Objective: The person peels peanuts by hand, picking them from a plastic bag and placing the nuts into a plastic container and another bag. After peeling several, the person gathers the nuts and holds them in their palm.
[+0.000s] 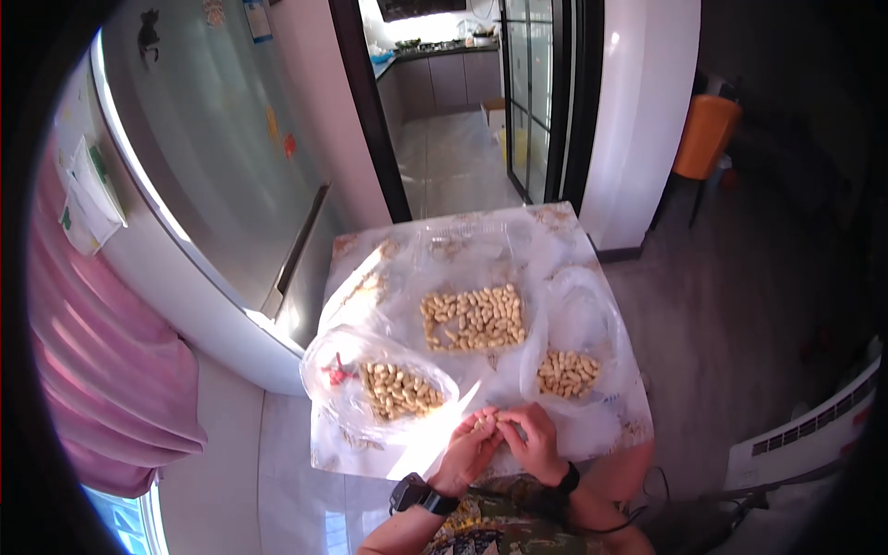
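Note:
My left hand (pixel 472 446) and my right hand (pixel 530 437) meet over the near edge of the table, fingers pinched together. Between their fingertips is a small pale peanut (pixel 497 419), mostly covered by the fingers. Ahead of my hands, a clear plastic box (pixel 467 242) with a raised lid holds a layer of peanuts (pixel 476 316). Just left of my hands, a clear plastic bag (pixel 342 412) lies open around more peanuts (pixel 400 390), with something red at its side. Another open bag (pixel 583 305), at the right, holds a smaller heap of peanuts (pixel 566 374).
The table (pixel 555 220) has a pale patterned cover with bright sun streaks. A fridge (pixel 222 166) and pink curtain (pixel 111 342) stand left. Beyond the table, a glass door (pixel 532 102) opens to a kitchen. An orange chair (pixel 707 137) is at the right.

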`<state>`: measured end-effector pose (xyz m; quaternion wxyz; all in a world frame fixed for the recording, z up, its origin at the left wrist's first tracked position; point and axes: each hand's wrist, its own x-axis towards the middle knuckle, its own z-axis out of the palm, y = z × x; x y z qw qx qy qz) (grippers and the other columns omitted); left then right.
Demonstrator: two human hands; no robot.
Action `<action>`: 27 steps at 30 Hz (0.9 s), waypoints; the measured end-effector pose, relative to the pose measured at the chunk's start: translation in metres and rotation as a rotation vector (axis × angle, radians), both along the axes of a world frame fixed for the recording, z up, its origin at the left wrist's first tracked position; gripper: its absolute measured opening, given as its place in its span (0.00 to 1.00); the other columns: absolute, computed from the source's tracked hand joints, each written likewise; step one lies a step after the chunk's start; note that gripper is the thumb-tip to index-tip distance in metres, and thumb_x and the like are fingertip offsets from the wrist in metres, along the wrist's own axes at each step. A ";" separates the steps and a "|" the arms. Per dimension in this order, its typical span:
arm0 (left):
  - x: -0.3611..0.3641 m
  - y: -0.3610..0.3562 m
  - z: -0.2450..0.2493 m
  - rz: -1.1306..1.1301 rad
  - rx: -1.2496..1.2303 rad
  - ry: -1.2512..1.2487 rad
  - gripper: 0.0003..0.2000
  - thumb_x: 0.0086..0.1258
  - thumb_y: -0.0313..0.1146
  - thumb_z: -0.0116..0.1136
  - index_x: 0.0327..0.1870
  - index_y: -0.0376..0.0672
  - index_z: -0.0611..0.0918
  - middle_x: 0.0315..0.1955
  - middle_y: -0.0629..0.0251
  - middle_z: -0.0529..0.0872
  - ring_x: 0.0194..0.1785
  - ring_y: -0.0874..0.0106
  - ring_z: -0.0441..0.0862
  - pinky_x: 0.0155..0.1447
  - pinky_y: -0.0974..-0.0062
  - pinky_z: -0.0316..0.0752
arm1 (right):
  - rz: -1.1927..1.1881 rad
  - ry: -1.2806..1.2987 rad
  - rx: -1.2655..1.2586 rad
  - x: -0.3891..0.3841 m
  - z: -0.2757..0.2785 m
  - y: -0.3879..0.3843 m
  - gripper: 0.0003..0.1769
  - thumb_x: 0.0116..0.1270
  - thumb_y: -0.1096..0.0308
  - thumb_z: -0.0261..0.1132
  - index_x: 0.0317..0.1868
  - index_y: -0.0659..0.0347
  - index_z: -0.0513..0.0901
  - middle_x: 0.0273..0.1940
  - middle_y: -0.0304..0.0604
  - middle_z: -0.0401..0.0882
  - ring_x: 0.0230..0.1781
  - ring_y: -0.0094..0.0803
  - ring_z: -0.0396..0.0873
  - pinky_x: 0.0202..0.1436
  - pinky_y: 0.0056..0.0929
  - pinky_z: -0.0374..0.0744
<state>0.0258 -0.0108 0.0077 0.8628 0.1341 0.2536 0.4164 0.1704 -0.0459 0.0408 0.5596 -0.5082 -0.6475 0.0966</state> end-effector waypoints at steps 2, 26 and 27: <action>-0.001 0.001 -0.004 -0.014 0.011 -0.016 0.10 0.78 0.27 0.54 0.56 0.39 0.80 0.49 0.65 0.84 0.53 0.72 0.82 0.62 0.72 0.78 | 0.012 -0.007 0.003 0.001 -0.001 0.001 0.09 0.62 0.77 0.70 0.42 0.61 0.82 0.38 0.45 0.82 0.37 0.44 0.81 0.40 0.37 0.78; -0.003 0.001 0.000 -0.044 0.057 -0.005 0.10 0.79 0.26 0.52 0.56 0.39 0.78 0.51 0.65 0.82 0.56 0.71 0.81 0.65 0.70 0.77 | -0.012 0.042 -0.012 0.001 -0.002 0.000 0.11 0.60 0.74 0.74 0.41 0.61 0.81 0.38 0.46 0.83 0.36 0.43 0.83 0.38 0.35 0.80; -0.003 0.000 0.000 -0.040 0.058 -0.012 0.09 0.79 0.26 0.52 0.56 0.39 0.79 0.50 0.65 0.82 0.56 0.71 0.81 0.64 0.70 0.78 | -0.012 0.041 -0.011 0.001 -0.002 0.000 0.11 0.60 0.74 0.74 0.41 0.61 0.81 0.38 0.46 0.83 0.36 0.43 0.83 0.38 0.35 0.80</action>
